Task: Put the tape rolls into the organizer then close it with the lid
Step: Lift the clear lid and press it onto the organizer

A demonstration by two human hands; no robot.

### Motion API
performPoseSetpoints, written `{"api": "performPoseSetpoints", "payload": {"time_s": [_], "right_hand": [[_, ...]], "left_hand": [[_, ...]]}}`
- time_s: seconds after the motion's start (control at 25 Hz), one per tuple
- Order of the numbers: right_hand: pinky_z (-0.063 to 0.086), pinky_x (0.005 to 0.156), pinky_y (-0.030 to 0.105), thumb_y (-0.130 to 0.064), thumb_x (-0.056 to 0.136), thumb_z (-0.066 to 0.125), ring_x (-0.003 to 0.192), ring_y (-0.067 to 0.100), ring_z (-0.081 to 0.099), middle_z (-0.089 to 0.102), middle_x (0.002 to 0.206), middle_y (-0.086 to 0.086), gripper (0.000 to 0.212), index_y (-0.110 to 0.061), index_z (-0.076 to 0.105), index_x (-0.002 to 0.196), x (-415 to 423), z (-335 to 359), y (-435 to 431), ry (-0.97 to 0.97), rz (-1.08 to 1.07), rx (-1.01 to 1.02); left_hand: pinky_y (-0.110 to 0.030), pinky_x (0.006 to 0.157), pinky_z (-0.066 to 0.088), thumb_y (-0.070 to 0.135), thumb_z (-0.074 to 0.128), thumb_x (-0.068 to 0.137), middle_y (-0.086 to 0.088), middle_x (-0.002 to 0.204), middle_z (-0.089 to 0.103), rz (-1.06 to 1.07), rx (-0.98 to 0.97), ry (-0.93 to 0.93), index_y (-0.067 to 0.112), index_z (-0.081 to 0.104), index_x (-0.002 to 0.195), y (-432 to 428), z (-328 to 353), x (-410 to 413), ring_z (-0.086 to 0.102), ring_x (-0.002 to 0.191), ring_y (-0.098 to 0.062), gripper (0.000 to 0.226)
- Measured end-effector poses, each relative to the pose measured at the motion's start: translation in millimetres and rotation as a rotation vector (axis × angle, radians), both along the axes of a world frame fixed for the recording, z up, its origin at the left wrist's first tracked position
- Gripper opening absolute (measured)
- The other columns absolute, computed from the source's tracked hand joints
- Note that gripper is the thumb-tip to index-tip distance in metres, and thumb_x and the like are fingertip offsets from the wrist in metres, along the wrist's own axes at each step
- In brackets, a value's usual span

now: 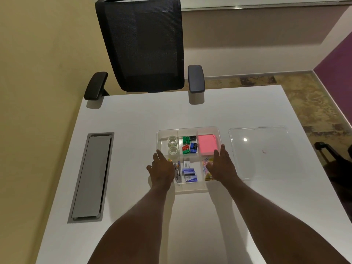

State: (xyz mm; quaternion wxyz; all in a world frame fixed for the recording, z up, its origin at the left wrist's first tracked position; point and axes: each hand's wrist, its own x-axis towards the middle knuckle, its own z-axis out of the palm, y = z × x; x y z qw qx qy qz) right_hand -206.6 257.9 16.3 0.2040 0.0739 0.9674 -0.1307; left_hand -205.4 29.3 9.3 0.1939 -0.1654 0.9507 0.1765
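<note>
A clear plastic organizer (190, 129) with several compartments sits mid-table. Two clear tape rolls (173, 145) lie in its far left compartment, one behind the other. My left hand (162, 168) rests flat at the organizer's left side, fingers apart, holding nothing. My right hand (222, 166) lies over the organizer's right side, fingers apart and empty, covering part of the near right compartment. The clear lid (259, 151) lies flat on the table to the right of the organizer, apart from it.
Other compartments hold coloured binder clips (189, 144), a pink sticky-note pad (207, 144), staple boxes (189, 173) and coloured paper clips (206, 168). A grey cable hatch (91, 178) is set into the white table (133, 121) at left. A black office chair (144, 44) stands at the far edge.
</note>
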Motion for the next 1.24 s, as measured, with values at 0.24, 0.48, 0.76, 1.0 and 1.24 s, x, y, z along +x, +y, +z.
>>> {"api": "performPoseSetpoints", "payload": {"time_s": [0.24, 0.48, 0.76, 1.0, 1.24], "right_hand": [[0.022, 0.126, 0.046, -0.042, 0.099, 0.055, 0.151, 0.039, 0.024, 0.018, 0.165, 0.022, 0.072, -0.007, 0.027, 0.155, 10, 4, 1, 0.072, 0.164, 0.140], [0.030, 0.121, 0.039, -0.032, 0.099, 0.052, 0.145, 0.027, 0.038, 0.041, 0.157, 0.005, 0.053, -0.016, 0.039, 0.148, 42, 15, -21, 0.172, 0.296, 0.152], [0.024, 0.123, 0.040, -0.030, 0.099, 0.050, 0.149, 0.027, 0.032, 0.035, 0.162, 0.005, 0.056, -0.017, 0.036, 0.151, 99, 26, -31, 0.175, 0.314, 0.145], [0.025, 0.123, 0.044, -0.035, 0.099, 0.051, 0.150, 0.027, 0.031, 0.030, 0.164, 0.007, 0.063, -0.016, 0.031, 0.155, 125, 30, -19, 0.126, 0.294, 0.111], [0.033, 0.118, 0.043, -0.033, 0.094, 0.059, 0.142, 0.027, 0.043, 0.042, 0.157, 0.006, 0.062, -0.016, 0.038, 0.149, 129, 31, 9, 0.146, 0.303, 0.065]], "left_hand": [[-0.060, 0.125, 0.023, 0.040, 0.046, 0.107, -0.013, 0.171, 0.022, -0.083, -0.042, 0.001, 0.011, 0.014, 0.164, -7, 4, 10, 0.031, 0.156, -0.031, 0.072], [-0.062, 0.125, 0.023, 0.041, 0.039, 0.109, -0.014, 0.173, 0.013, -0.204, -0.151, 0.062, 0.013, 0.014, 0.165, -10, 16, 38, 0.015, 0.161, -0.030, 0.067], [-0.061, 0.123, 0.024, 0.026, 0.043, 0.106, -0.010, 0.172, 0.017, -0.201, -0.004, 0.049, 0.015, 0.015, 0.165, -11, 26, 80, 0.033, 0.153, -0.030, 0.066], [-0.061, 0.122, 0.026, 0.020, 0.046, 0.103, -0.011, 0.170, 0.020, -0.208, 0.069, 0.064, 0.018, 0.008, 0.166, 1, 31, 107, 0.039, 0.149, -0.032, 0.073], [-0.063, 0.125, 0.023, 0.016, 0.045, 0.104, -0.008, 0.173, 0.017, -0.163, 0.060, 0.128, 0.017, 0.011, 0.166, 43, 34, 116, 0.023, 0.158, -0.029, 0.070]]}}
